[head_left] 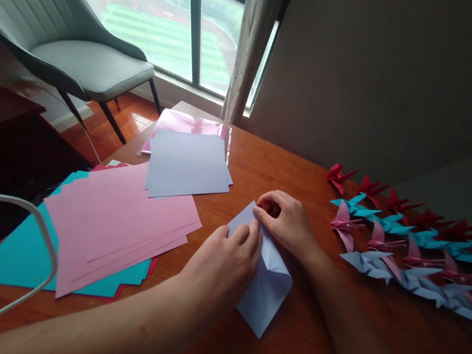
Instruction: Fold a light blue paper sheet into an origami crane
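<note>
At lower centre of frame: 1 partly folded pale blue sheet (266, 298) on the table (305, 339). 2 hands on it, close together: right hand (284, 222) pinches its upper corner; left hand (219, 265) lies over its left edge, can't tell if gripping. Right side, 4 rows of paper birds: red birds (396, 202) 5, pink birds (415, 252) 5, cyan birds (392, 225) and pale blue birds (417, 279) overlap, no sure count. Upper left: 1 chair (97, 67).

Home-like room, glossy wooden table (281, 169), padded grey chair (93, 66), reddish wood floor (135, 119), patterned curtain (253, 39) beside a window (195, 19), striped green sports field (150, 36) outside.
</note>
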A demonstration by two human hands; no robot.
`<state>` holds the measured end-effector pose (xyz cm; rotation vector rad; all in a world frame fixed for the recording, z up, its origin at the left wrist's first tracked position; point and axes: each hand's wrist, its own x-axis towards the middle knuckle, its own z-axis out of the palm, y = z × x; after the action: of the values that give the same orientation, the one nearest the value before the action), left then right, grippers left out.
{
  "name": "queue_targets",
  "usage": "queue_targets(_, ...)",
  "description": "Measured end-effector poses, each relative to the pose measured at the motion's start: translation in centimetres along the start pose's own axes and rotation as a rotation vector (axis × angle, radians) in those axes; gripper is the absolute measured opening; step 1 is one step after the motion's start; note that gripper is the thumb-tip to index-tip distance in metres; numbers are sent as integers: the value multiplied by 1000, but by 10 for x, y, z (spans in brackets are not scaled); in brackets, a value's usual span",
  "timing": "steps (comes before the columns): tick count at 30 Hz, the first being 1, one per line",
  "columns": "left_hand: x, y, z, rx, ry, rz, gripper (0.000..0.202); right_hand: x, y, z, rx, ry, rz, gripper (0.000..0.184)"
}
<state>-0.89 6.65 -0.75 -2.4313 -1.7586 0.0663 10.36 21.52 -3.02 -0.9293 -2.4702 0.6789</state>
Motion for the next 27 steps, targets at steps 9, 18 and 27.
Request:
queue_targets(9,-1,1,0,-8,-14,9,46,-2,1,3,-7,29,14,5)
queue_targets(18,-1,2,1,7,-24,18,47,-3,1,4,-11,44,1,6)
queue_targets(27,0,2,1,-18,-15,-1,45,-2,1,5,-33,57,13,8)
